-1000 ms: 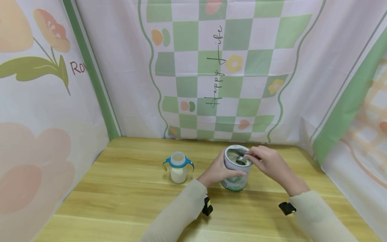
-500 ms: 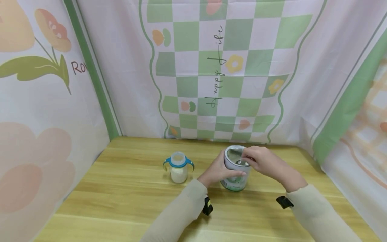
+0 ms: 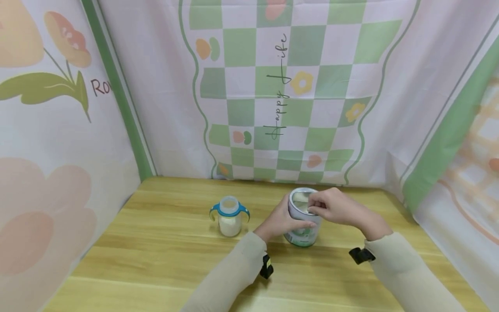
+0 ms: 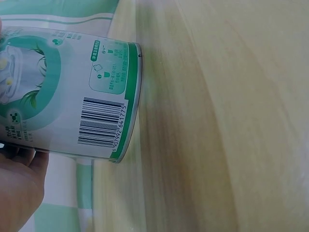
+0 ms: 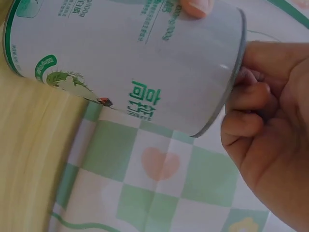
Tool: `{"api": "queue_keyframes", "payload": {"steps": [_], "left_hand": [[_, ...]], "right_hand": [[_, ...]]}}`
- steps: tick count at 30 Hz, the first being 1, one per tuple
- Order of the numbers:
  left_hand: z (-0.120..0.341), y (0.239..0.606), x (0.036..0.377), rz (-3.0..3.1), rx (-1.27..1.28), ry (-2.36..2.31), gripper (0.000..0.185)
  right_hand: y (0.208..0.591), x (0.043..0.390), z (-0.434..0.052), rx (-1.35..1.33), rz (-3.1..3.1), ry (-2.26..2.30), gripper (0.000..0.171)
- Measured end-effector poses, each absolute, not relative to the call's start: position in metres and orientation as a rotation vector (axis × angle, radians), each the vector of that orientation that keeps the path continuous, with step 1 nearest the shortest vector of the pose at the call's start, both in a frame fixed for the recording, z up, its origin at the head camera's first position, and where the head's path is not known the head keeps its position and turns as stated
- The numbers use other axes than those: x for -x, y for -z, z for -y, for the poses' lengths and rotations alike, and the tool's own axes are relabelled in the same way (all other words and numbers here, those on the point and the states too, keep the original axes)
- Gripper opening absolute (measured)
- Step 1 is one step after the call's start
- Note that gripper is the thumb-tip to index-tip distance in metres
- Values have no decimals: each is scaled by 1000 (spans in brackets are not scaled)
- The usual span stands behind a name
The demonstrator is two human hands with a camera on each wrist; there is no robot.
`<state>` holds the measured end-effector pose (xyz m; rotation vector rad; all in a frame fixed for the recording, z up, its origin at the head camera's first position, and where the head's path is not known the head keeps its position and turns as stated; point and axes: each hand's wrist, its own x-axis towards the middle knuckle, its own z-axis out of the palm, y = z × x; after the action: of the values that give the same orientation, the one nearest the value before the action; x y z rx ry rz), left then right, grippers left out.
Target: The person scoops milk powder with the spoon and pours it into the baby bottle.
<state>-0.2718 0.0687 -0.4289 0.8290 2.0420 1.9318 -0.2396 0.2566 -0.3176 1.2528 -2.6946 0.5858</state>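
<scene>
Wooden table [image 3: 163,242] (light-grained) before patterned cloth walls [image 3: 296,86].

bare wood left and front, cloth walls close behind
handled cup [image 3: 230,215] stands alone left of the tin [image 3: 303,219]; open table [image 3: 156,255] between and around them.

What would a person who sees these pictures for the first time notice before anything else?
Probably the two hands meeting at the open tin near the back of the wooden table: the left hand holds its side, and the right hand has its fingers curled at the rim. Next comes the small baby cup with blue handles, standing alone left of the tin. Behind everything hangs a green and white checked cloth.
</scene>
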Motion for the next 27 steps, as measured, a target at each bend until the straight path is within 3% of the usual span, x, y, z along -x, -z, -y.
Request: {"api": "queue_keyframes", "payload": {"steps": [14, 27], "left_hand": [[-70, 430, 273, -2052, -882, -1939, 80], [-70, 432, 273, -2117, -809, -1918, 84]], "right_hand": [[329, 248, -266, -833, 2815, -889, 12], [338, 255, -288, -488, 2739, -1180, 29]]}}
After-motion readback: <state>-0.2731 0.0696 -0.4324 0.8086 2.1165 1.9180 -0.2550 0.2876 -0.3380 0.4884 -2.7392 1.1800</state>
